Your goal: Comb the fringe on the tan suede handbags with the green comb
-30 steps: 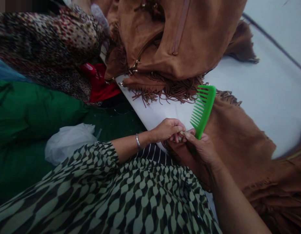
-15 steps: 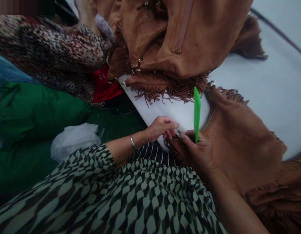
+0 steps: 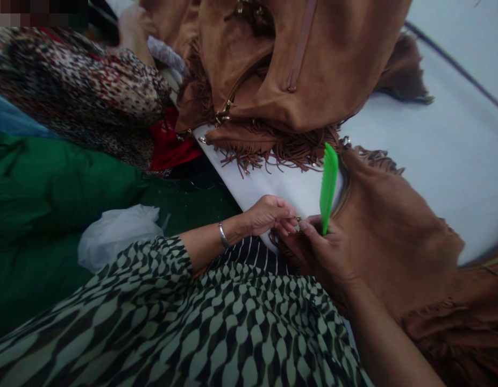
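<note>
A brown suede piece with fringe (image 3: 394, 226) lies on the white table (image 3: 434, 140) in front of me. My right hand (image 3: 329, 252) rests on its near corner and holds a bright green wide-tooth comb (image 3: 328, 185), which stands edge-on to the camera. My left hand (image 3: 269, 215), with a silver bracelet at the wrist, pinches a small metal fitting on the fringe (image 3: 297, 220) right beside the right thumb. Both hands' fingertips meet at that spot.
A pile of brown fringed suede bags (image 3: 289, 70) lies at the back of the table. To the left are leopard-print fabric (image 3: 83, 91), a red item (image 3: 168, 142), green cloth (image 3: 51, 188) and a white plastic bag (image 3: 115, 234). My patterned sleeve (image 3: 192, 322) fills the foreground.
The comb turned from broadside, teeth showing, to edge-on. My left fingers opened slightly, then closed again on the fringe fitting. The view shifted a little.
</note>
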### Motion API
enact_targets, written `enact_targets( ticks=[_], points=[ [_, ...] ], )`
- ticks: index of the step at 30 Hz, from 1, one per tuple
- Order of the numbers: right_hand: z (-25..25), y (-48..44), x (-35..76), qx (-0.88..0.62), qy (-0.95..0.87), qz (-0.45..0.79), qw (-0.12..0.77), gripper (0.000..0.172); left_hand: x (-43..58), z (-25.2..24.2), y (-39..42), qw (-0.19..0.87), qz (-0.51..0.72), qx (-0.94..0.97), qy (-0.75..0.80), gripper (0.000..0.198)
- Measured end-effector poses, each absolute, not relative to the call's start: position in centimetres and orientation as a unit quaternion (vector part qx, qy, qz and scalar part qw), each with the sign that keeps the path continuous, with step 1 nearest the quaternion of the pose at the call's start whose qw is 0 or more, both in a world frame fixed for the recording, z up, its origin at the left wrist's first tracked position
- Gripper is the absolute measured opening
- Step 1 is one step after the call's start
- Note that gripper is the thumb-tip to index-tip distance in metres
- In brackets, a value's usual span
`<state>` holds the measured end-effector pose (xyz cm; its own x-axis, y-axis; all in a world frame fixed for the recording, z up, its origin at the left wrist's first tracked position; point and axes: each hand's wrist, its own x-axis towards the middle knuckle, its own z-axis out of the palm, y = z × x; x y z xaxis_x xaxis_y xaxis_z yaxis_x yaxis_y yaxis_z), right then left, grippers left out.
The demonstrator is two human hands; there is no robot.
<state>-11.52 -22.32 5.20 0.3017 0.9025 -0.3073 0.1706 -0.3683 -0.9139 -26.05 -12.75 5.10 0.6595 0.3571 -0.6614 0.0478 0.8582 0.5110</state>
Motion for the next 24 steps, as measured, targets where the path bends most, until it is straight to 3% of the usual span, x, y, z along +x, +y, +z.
enact_targets(
  ticks=[12,18,24],
  points=[
    [5.0,-21.3,-11.3,-0.64,-0.263,0.542,0.478,0.029,-25.0,4.8,-13.1,0.909,0.062,0.226,0.343,0.036],
    [4.7,-21.2,-10.6,-0.613,-0.196,0.597,0.479,0.031,-24.3,4.5,-13.6,0.835,0.136,0.334,0.416,0.019],
    [4.5,-21.5,-10.1,-0.585,-0.16,0.636,0.476,0.03,-24.7,4.7,-12.9,0.785,0.122,0.451,0.407,0.021]
  ],
)
